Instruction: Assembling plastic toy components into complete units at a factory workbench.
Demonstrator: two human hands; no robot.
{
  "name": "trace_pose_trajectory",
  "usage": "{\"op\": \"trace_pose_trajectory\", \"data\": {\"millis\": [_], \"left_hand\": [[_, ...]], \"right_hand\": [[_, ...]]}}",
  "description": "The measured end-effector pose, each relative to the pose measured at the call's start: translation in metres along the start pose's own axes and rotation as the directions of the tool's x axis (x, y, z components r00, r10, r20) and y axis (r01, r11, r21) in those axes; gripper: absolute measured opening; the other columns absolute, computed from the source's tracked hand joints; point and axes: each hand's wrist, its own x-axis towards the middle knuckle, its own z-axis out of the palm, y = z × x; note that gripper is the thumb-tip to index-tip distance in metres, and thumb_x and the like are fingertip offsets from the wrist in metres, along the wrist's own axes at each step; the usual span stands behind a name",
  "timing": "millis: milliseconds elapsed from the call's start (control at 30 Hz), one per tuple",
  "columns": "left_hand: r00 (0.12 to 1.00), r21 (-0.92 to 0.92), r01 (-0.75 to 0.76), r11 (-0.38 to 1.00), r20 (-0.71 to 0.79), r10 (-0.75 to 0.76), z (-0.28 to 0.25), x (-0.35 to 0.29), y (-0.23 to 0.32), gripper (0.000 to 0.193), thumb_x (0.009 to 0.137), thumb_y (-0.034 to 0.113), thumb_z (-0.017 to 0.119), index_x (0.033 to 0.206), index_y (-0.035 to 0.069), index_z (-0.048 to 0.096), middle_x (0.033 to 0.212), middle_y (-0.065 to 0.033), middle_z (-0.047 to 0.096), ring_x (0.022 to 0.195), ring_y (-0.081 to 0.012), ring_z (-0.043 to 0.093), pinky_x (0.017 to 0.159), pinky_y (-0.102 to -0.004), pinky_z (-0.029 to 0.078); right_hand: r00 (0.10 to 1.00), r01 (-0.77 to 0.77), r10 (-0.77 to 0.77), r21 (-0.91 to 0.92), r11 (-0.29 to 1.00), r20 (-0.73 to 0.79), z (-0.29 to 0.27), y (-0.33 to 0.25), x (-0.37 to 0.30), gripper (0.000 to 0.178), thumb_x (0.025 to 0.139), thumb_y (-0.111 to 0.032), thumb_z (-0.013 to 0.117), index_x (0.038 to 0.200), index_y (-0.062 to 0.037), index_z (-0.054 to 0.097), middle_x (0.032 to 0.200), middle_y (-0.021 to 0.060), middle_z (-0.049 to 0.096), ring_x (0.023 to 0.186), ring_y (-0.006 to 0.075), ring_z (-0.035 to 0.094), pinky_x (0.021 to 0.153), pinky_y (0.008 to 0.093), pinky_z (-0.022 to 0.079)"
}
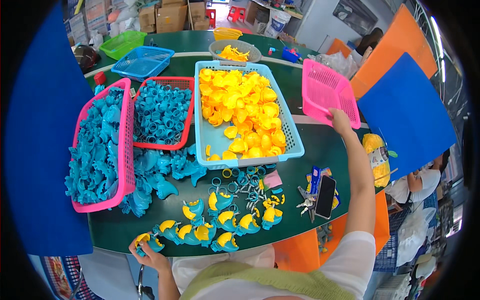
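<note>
My left hand (156, 261) is closed around a teal-and-yellow plastic toy part (150, 242) at the table's near edge. With my arm stretched out to the right, my right hand (341, 121) grips the near rim of a pink plastic basket (325, 85), whose inside shows bare. Several similar teal-and-yellow assemblies (225, 242) lie in a loose group to the right of my left hand. Just beyond them are loose teal rings (233, 187) and small grey pieces. A light-blue basket (295, 135) of yellow curved shells (240, 100) stands in the middle.
At left, a tilted pink basket (127, 150) and a red basket (191, 110) hold teal parts; more teal pieces (150, 170) lie beside them. A phone (326, 197), keys (306, 203) and yellow yarn (374, 150) sit at right. Blue (145, 61) and green baskets (125, 42) stand behind.
</note>
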Motion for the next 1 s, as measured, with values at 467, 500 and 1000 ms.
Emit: {"op": "trace_pose_trajectory", "data": {"millis": [467, 500, 1000], "left_hand": [[0.929, -0.148, -0.084, 0.985, 0.345, 0.132, 0.014, 0.000, 0.077, 0.014, 0.082, 0.005, 0.042, 0.094, -0.002, 0.044, 0.084, -0.0215, 0.060, 0.077, -0.0247, 0.059, 0.072, -0.0329, 0.047], [0.869, -0.154, -0.073, 0.985, 0.474, 0.139, 0.023, -0.007, 0.090, 0.015, 0.081, 0.003, 0.044, 0.095, -0.002, 0.045, 0.085, -0.0209, 0.060, 0.077, -0.0244, 0.059, 0.072, -0.0331, 0.047], [0.253, 0.105, 0.502, 0.859, 0.931, -0.262, 0.076, -0.041, 0.123, 0.034, 0.081, 0.007, 0.059, 0.111, 0.004, 0.043, 0.096, -0.0022, 0.053, 0.083, -0.0062, 0.048, 0.071, -0.0227, 0.041]], "right_hand": [[0.964, 0.247, -0.264, 0.456, 0.855, -0.028, -0.094, -0.114, -0.084, 0.029, 0.078, -0.010, 0.060, 0.105, 0.0002, 0.055, 0.098, 0.0070, 0.059, 0.092, 0.0156, 0.055, 0.081, 0.0269, 0.043], [0.955, 0.280, -0.288, 0.506, 0.815, -0.065, -0.108, -0.148, -0.102, 0.024, 0.079, -0.009, 0.058, 0.101, 0.0003, 0.056, 0.096, 0.0071, 0.059, 0.089, 0.0146, 0.055, 0.078, 0.0258, 0.044], [0.991, 0.096, -0.124, 0.886, 0.453, -0.045, -0.070, -0.316, -0.255, 0.018, 0.070, 0.008, 0.059, 0.086, -0.0007, 0.058, 0.075, 0.0029, 0.051, 0.061, 0.0074, 0.044, 0.056, 0.0191, 0.036]]}}
